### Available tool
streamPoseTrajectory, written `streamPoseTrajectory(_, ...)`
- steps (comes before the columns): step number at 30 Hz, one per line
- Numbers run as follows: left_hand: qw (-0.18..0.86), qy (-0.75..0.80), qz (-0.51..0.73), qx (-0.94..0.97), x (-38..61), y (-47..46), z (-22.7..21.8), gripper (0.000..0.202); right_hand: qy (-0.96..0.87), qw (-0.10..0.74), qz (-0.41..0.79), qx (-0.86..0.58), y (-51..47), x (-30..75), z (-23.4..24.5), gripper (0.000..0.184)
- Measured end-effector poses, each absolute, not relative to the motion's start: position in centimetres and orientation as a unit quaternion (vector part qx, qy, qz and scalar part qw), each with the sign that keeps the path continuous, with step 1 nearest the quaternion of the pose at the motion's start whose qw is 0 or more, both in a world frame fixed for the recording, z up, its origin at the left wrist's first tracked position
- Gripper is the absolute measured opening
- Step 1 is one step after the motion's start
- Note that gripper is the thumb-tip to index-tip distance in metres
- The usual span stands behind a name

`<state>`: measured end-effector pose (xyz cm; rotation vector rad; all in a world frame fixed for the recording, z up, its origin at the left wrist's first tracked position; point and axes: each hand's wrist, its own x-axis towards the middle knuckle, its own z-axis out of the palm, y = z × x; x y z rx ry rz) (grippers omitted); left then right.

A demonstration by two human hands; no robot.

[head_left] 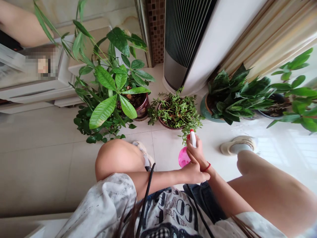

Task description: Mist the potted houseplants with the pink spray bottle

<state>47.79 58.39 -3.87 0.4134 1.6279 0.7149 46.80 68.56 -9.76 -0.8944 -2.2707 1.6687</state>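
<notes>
I am crouching over a white tiled floor. My right hand (196, 151) is wrapped round the white trigger head of a pink spray bottle (183, 157), which points toward a small bushy potted plant (174, 112) just ahead. My left hand (194, 172) lies across under my right wrist, beside the pink bottle body; its fingers are mostly hidden from me. A red cord circles my right wrist.
A large-leafed plant in a dark red pot (142, 109) stands left of the small one. Two leafy pots (230, 99) sit at the right by a curtain. A tall white air conditioner (198, 39) rises behind. White cabinets (37, 89) stand at the left.
</notes>
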Motion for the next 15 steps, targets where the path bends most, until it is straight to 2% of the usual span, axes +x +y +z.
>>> streamPoseTrajectory(6,0.613,0.69,0.335,0.189,48.01,58.55,-3.77,0.031,-0.766,0.07,0.56,-0.307,68.73,46.85,-8.9,0.014)
streamPoseTrajectory(15,0.611,0.703,0.316,0.183,48.32,58.29,-3.46,0.027,-0.806,0.039,0.535,-0.249,68.92,46.94,-9.53,0.008)
